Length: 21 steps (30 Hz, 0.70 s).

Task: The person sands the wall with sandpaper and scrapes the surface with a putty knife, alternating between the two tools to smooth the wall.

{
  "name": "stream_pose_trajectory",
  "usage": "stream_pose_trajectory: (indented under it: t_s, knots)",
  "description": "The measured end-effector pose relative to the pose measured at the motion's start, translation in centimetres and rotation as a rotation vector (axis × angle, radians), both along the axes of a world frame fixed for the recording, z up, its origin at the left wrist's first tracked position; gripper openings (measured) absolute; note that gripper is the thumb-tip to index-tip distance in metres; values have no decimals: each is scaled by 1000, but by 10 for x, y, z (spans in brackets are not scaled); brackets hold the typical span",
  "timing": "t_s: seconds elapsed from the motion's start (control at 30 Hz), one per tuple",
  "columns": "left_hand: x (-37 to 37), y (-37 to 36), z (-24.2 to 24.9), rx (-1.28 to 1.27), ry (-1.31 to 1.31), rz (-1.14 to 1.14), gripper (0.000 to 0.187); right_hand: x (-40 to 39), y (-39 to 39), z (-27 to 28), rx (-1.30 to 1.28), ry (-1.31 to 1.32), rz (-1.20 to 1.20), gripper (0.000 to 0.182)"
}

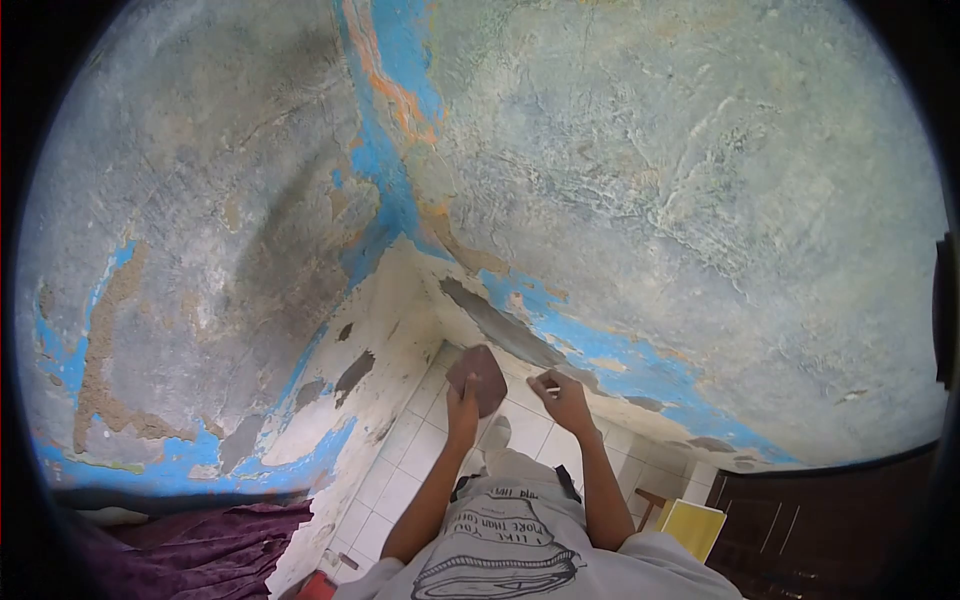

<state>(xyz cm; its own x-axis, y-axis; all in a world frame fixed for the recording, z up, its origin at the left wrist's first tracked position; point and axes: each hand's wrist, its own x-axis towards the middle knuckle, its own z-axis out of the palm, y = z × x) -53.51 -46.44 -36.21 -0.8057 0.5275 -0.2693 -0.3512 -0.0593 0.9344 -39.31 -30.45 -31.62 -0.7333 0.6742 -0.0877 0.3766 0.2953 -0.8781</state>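
My left hand (463,410) grips a reddish-brown piece of sandpaper (484,372), its thumb lying across the face of the sheet. To its right, my right hand (566,401) is closed with the fingers curled in; whether anything small sits in them is hidden. Both hands are in front of my body, apart from each other. Ahead of them two patchy walls meet in a corner: the left wall (215,190) and the right wall (680,170), grey with peeling blue paint. Neither hand appears to touch a wall.
White floor tiles (402,440) lie below. Purple cloth (215,545) is at lower left, near a red object (318,587). At lower right are a yellow-topped piece (692,530) and dark cabinets (775,530). The lower walls have chipped plaster.
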Motion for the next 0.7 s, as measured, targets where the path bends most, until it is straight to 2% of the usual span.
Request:
stream_pose_trajectory:
  t_s: [0.13, 0.27, 0.37, 0.43, 0.6, 0.7]
  knots:
    - [-48, 56, 37, -18, 162, 88, 56, -24, 33, 22, -49, 160, -126, 33]
    - [-91, 108, 90, 52, 283, 108, 57, -30, 69, 12, -93, 309, -167, 28]
    - [-103, 133, 103, 61, 382, 180, 57, -30, 86, 4, -124, 347, -214, 25]
    - [-105, 144, 113, 71, 408, 212, 56, -30, 92, 18, -140, 366, -253, 26]
    - [-163, 166, 142, 129, 670, 532, 55, -30, 98, 38, -111, 369, -194, 28]
    - [-199, 180, 170, 212, 611, 505, 53, -32, 103, 37, -91, 335, -161, 30]
